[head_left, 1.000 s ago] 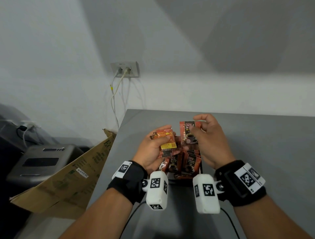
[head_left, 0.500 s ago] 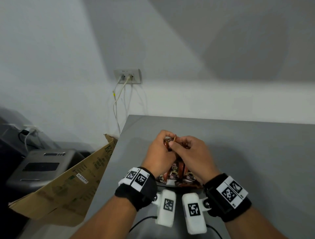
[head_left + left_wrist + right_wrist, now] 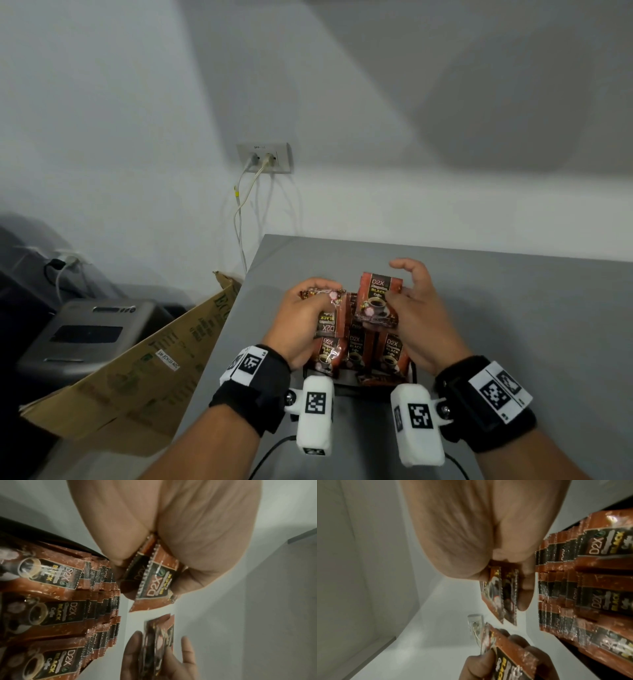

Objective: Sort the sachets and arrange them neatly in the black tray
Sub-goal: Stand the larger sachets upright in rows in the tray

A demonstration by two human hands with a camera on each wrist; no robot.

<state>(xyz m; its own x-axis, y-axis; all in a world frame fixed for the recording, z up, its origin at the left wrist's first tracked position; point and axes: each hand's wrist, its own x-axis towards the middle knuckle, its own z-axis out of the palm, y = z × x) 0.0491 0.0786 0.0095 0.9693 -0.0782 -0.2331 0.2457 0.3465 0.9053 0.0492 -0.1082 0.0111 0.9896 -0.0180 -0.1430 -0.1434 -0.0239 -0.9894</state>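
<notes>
Brown D2X black-coffee sachets (image 3: 356,353) stand in rows inside the black tray (image 3: 412,375) on the grey table, just in front of both wrists. My left hand (image 3: 305,308) grips a small bunch of the same sachets (image 3: 154,580) upside down above the tray's left side. My right hand (image 3: 407,301) pinches two upright sachets (image 3: 375,299) by their right edge between thumb and lower fingers, with the index finger lifted. In the right wrist view those sachets (image 3: 498,595) show edge-on beside the packed rows (image 3: 583,582). The two hands are apart.
The grey table (image 3: 513,308) stretches to the right and behind the tray. A flattened cardboard box (image 3: 144,370) leans at the table's left edge beside a grey machine (image 3: 85,335). A wall socket (image 3: 265,158) with white cables sits on the wall behind.
The hands were pressed together over the tray half a second ago; they have now parted, each holding its own sachets. The orange sachet seen in the left hand a second ago is out of sight.
</notes>
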